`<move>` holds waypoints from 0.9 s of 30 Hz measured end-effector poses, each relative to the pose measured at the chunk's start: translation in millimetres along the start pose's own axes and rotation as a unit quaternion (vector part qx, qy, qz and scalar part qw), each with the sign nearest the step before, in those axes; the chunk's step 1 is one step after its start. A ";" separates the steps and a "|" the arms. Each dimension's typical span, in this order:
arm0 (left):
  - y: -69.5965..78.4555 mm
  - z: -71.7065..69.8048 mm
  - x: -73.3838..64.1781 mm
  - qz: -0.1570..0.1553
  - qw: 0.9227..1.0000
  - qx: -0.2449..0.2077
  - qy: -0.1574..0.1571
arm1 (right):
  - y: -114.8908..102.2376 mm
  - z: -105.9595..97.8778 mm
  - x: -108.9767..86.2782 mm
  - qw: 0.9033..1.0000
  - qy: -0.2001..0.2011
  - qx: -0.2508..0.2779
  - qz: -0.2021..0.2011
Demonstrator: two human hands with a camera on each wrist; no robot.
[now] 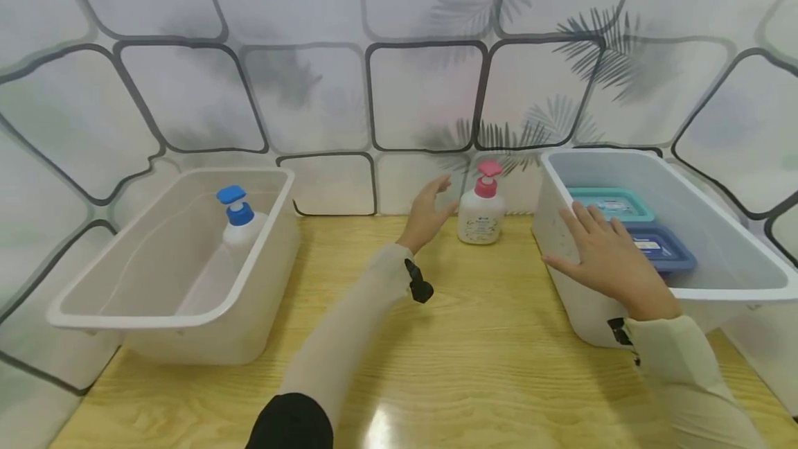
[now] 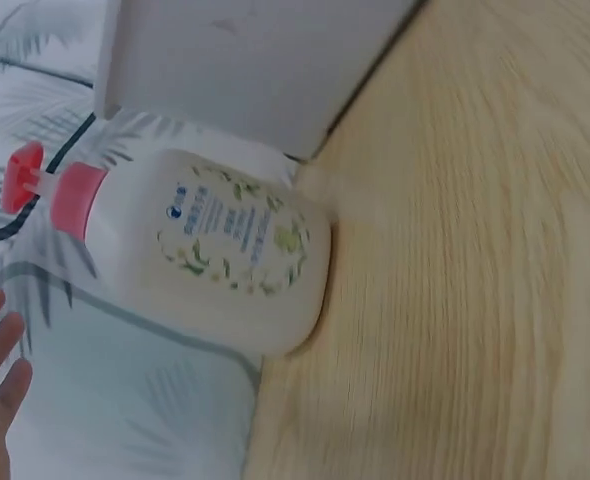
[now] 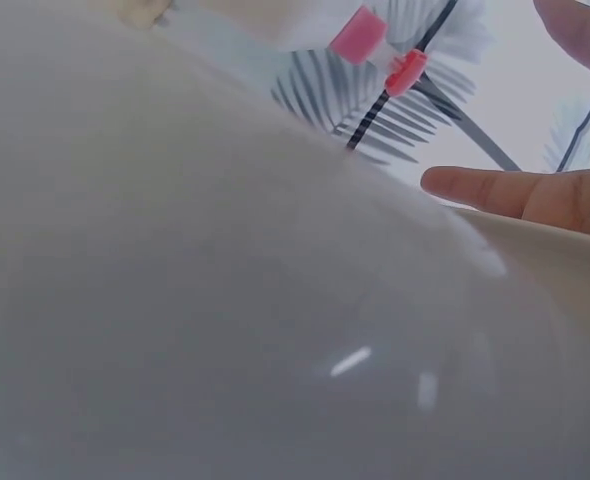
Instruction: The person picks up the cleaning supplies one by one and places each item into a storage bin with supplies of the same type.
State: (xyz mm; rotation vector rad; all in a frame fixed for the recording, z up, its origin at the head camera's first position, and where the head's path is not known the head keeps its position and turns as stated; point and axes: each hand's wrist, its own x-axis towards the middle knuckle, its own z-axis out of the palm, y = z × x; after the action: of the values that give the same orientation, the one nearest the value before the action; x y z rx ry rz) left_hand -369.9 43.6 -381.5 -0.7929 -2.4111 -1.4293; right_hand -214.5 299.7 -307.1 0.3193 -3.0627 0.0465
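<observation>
A white pump bottle with a pink pump head (image 1: pixel 481 219) stands upright on the table near the back wall. Just left of it is my left hand (image 1: pixel 427 215), its fingers apart from the bottle and holding nothing. In the left wrist view the bottle (image 2: pixel 215 250) shows a leafy printed label, with my fingers at the left edge. My right hand (image 1: pixel 614 262) is spread over the near left rim of the right-hand bin (image 1: pixel 564 296); whether it touches the rim I cannot tell. Inside that bin lie a teal-edged pack (image 1: pixel 614 204) and a dark blue lidded box (image 1: pixel 662 247).
On the left stands another whitish bin (image 1: pixel 268 296), holding a white bottle with a blue pump (image 1: pixel 240 217). Wood-grain tabletop (image 1: pixel 474 345) lies between the two bins. A patterned wall covering (image 1: pixel 424 95) rises directly behind.
</observation>
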 end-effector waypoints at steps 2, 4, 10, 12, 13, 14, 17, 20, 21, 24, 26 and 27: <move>-0.9 5.7 4.8 -0.024 0.998 -0.061 0.009 | 0.0 -0.7 -0.1 1.000 0.002 -0.001 -0.001; -2.0 10.6 9.9 -0.049 0.992 -0.115 0.015 | -0.3 -1.4 0.1 1.000 0.004 -0.002 -0.002; -0.9 18.8 20.9 -0.109 0.963 -0.247 0.024 | -0.2 -2.1 -0.1 1.000 0.002 0.001 0.002; -0.8 20.9 24.3 -0.119 0.955 -0.270 0.019 | 0.2 -2.1 -1.0 1.000 0.003 0.004 0.003; -0.9 21.9 26.1 -0.122 0.952 -0.280 0.017 | 0.5 -2.1 -1.3 1.000 0.004 0.004 0.003; -1.1 22.9 28.0 -0.126 0.949 -0.288 0.013 | 0.7 -2.0 -1.6 1.000 0.007 0.004 0.003; -3.2 26.3 34.3 -0.133 0.941 -0.311 0.003 | 1.0 -1.9 -2.1 1.000 0.008 0.005 0.004; -5.0 29.6 39.7 -0.140 0.936 -0.324 -0.009 | 0.7 -1.6 -1.8 1.000 0.009 0.008 0.004; -5.5 30.7 41.2 -0.144 0.935 -0.324 -0.012 | 0.4 -1.5 -1.7 1.000 0.008 0.010 0.004; -5.8 33.9 44.8 -0.155 0.935 -0.320 -0.015 | -0.1 -0.8 -1.8 1.000 0.009 0.017 0.004; -5.8 36.6 46.8 -0.159 0.936 -0.315 -0.015 | -0.3 -0.5 -2.5 1.000 0.006 0.020 0.007; -5.9 38.1 47.6 -0.161 0.936 -0.311 -0.016 | -0.6 -0.4 -3.1 1.000 0.006 0.023 0.008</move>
State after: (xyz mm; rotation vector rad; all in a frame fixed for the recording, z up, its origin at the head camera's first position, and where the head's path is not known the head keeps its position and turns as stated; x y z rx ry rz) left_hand -409.6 90.2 -383.4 -0.5397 -2.1833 -2.3886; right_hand -211.3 299.7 -306.8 0.2967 -3.0567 0.1199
